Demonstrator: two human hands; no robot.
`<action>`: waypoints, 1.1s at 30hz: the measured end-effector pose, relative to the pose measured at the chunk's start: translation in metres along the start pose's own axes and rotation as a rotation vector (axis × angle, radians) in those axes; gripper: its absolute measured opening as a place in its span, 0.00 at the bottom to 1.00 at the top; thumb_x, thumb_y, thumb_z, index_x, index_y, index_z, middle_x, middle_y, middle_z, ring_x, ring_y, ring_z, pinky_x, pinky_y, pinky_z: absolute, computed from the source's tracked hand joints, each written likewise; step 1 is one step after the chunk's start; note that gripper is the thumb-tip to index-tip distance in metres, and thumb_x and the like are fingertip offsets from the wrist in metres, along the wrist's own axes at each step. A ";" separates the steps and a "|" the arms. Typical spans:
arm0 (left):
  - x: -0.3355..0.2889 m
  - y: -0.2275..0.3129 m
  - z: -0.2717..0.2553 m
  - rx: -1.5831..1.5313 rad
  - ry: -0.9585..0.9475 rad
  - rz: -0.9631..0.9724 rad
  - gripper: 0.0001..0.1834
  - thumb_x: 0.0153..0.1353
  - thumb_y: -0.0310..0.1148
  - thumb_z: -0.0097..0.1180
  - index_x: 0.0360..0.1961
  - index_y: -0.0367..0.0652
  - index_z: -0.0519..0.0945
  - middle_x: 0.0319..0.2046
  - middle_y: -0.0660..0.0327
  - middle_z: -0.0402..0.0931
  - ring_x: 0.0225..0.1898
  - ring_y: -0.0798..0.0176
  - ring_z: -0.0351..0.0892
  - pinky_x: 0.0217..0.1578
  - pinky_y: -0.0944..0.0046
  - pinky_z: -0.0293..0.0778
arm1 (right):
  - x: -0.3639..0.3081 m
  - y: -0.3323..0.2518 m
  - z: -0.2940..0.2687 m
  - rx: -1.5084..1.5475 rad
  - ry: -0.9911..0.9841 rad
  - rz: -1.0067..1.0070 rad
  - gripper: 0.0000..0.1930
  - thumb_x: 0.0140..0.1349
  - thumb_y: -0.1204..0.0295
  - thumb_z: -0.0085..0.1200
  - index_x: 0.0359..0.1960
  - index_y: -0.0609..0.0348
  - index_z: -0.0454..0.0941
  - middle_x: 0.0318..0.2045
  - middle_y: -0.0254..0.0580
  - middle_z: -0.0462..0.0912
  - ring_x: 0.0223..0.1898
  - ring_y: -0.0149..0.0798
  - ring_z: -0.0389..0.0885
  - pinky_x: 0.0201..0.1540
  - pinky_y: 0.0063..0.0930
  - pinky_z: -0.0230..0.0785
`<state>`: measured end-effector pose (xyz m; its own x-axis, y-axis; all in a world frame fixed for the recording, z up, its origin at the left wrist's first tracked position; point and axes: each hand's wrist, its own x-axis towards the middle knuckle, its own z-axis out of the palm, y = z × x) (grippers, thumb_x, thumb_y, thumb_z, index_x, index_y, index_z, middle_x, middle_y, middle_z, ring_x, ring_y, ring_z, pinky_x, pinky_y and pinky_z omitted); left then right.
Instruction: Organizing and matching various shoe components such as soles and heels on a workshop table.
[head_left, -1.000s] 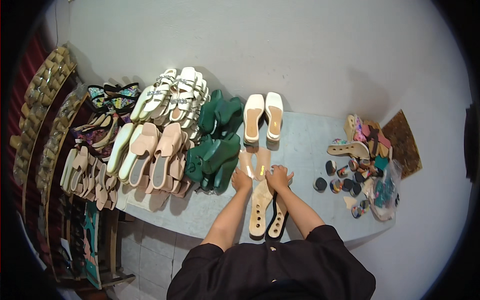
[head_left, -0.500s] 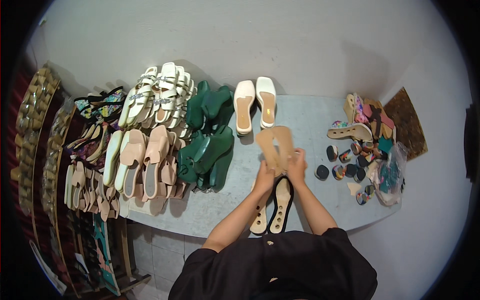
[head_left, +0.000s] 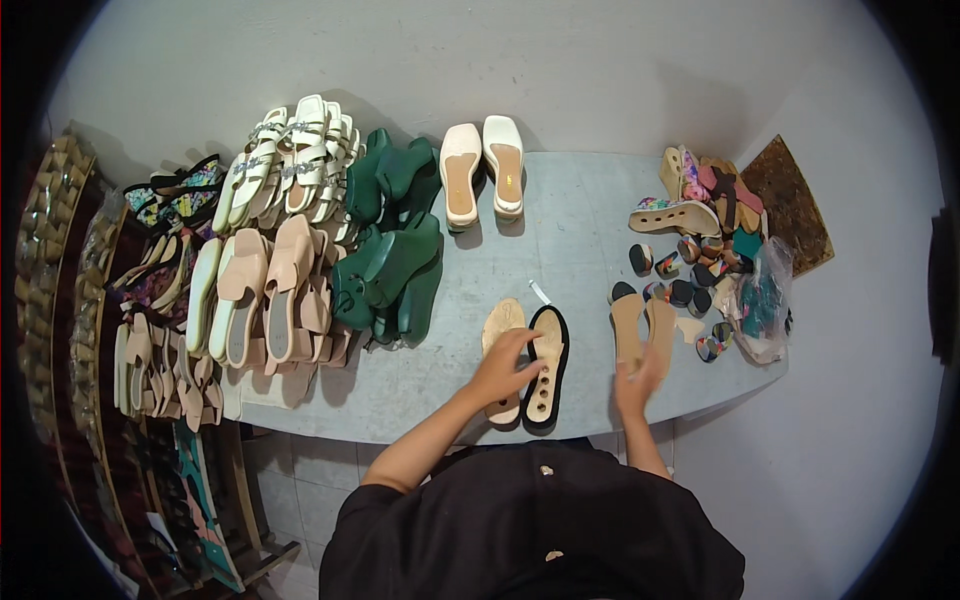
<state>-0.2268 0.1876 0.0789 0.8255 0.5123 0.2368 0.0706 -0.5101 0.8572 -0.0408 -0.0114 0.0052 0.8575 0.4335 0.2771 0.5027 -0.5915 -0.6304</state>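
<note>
Two cork-coloured shoe soles lie side by side in front of me: a plain-edged sole (head_left: 505, 318) and a black-edged sole (head_left: 546, 345) with several round holes towards its heel. My left hand (head_left: 503, 368) rests over the pair, fingers apart and holding nothing, the fingertips at the black-edged sole. Off to the right, my right hand (head_left: 636, 388), slightly blurred, has its fingers around the lower ends of two tan insoles, a left insole (head_left: 627, 325) and a right insole (head_left: 661, 325). A small white strip (head_left: 539, 292) lies just beyond the soles.
Cream sandals (head_left: 300, 150), pink slides (head_left: 292, 270) and green shoe lasts (head_left: 400, 260) crowd the table's left. Two pale square-toed soles (head_left: 503, 170) stand at the back. On the right are several small heels (head_left: 682, 293), a patterned wedge sole (head_left: 675, 215) and a plastic bag (head_left: 770, 320).
The two insoles have moved from the centre to the right in my right hand. My left hand has let go of them and come down over the soles. The view has shifted slightly.
</note>
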 end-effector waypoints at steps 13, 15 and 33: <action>-0.111 -0.049 0.003 0.163 0.015 -0.077 0.31 0.43 0.22 0.60 0.54 0.51 0.73 0.62 0.44 0.54 0.59 0.42 0.62 0.55 0.57 0.65 | -0.055 -0.083 0.035 0.356 -0.800 -0.371 0.39 0.39 0.65 0.66 0.59 0.43 0.65 0.64 0.59 0.49 0.61 0.62 0.56 0.60 0.46 0.55; -0.099 -0.059 -0.004 0.185 0.076 -0.092 0.32 0.44 0.21 0.59 0.54 0.51 0.73 0.62 0.45 0.53 0.59 0.42 0.61 0.55 0.57 0.65 | -0.035 -0.095 0.048 0.410 -0.827 -0.387 0.37 0.38 0.66 0.65 0.57 0.44 0.68 0.63 0.57 0.51 0.61 0.61 0.57 0.60 0.44 0.57; -0.042 -0.082 -0.039 0.341 0.315 -0.172 0.27 0.48 0.21 0.56 0.52 0.48 0.71 0.63 0.45 0.52 0.58 0.42 0.62 0.52 0.58 0.67 | 0.029 -0.138 0.132 0.403 -0.669 -0.514 0.35 0.33 0.72 0.62 0.52 0.54 0.72 0.59 0.50 0.61 0.47 0.44 0.74 0.52 0.34 0.66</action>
<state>-0.2890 0.2346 0.0163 0.5798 0.7660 0.2775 0.4136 -0.5703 0.7097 -0.1002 0.1722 0.0050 0.2359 0.9520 0.1953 0.6193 0.0076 -0.7851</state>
